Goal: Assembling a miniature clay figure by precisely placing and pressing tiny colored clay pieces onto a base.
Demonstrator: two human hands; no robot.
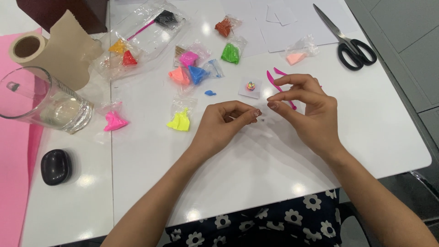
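Observation:
My left hand (222,124) hovers over the white table (256,183) with fingers curled and fingertips pinched together on a tiny dark bit that is too small to identify. My right hand (307,110) faces it, thumb and forefinger pinched close to the left fingertips, nothing clearly in them. Behind the right hand lie pink plastic modelling tools (275,81). A small multicoloured clay piece (250,86) rests on a white paper square just beyond both hands. A small blue clay blob (210,93) lies to its left.
Several small bags of coloured clay lie scattered: yellow (179,121), pink (114,121), green (230,53), blue (197,74), peach (295,57). A glass (41,100), tape roll (28,46) and black oval case (56,166) sit left. Black scissors (350,43) lie far right.

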